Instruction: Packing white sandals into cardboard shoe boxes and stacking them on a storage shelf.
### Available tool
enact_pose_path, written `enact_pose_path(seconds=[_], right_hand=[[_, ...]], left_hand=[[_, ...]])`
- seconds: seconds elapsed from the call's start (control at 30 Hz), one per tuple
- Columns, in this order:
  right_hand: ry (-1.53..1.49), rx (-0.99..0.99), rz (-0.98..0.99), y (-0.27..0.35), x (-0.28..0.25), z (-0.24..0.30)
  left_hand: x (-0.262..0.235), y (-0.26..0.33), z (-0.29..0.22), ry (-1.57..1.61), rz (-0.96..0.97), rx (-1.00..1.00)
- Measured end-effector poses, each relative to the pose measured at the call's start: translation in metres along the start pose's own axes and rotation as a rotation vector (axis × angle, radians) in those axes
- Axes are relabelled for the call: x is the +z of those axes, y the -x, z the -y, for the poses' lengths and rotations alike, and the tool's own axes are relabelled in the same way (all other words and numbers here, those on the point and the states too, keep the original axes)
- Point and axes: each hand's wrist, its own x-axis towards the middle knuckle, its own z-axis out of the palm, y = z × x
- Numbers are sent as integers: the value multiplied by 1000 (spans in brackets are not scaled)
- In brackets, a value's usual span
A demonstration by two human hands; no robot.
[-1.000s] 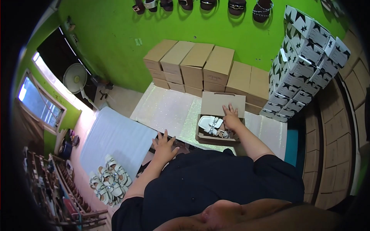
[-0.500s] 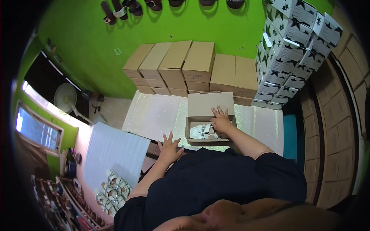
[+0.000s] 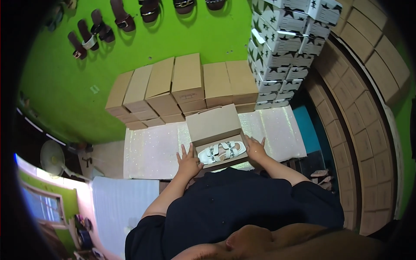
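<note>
An open brown cardboard shoe box (image 3: 222, 164) stands on the glittery table in front of me, its lid (image 3: 214, 123) tipped back at the far side. White sandals (image 3: 209, 155) with chain-like trim on their straps lie inside. My left hand (image 3: 189, 163) is at the box's near left corner, fingers stretched and spread. At the right wall, my right hand (image 3: 256, 150) touches the side with its fingers apart. Neither hand is wrapped round a sandal.
Closed brown boxes (image 3: 186, 78) line the back of the glittery table (image 3: 151, 149). White star-printed boxes (image 3: 281, 56) are stacked at the back right, with shelved brown boxes (image 3: 372, 143) beyond. Sandals (image 3: 124, 19) hang on the green wall. A pale surface (image 3: 125, 203) lies to my left.
My right hand has come off the sandals inside to the box's right wall. My left hand has moved from the table's front edge to the box's left side. The view has turned rightward.
</note>
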Motion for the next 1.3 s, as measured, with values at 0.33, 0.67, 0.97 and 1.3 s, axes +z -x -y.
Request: enact_pose_path(seconds=[0.33, 0.67, 0.97, 1.3], right_hand=[[119, -237, -139, 13, -23, 62], [301, -589, 213, -22, -20, 107], [210, -547, 99, -20, -3, 81], [137, -582, 50, -23, -2, 73]], left_hand=[[13, -27, 24, -76, -42, 98], [45, -75, 0, -131, 117, 476], [26, -64, 4, -227, -118, 368], [44, -65, 18, -150, -205, 327]])
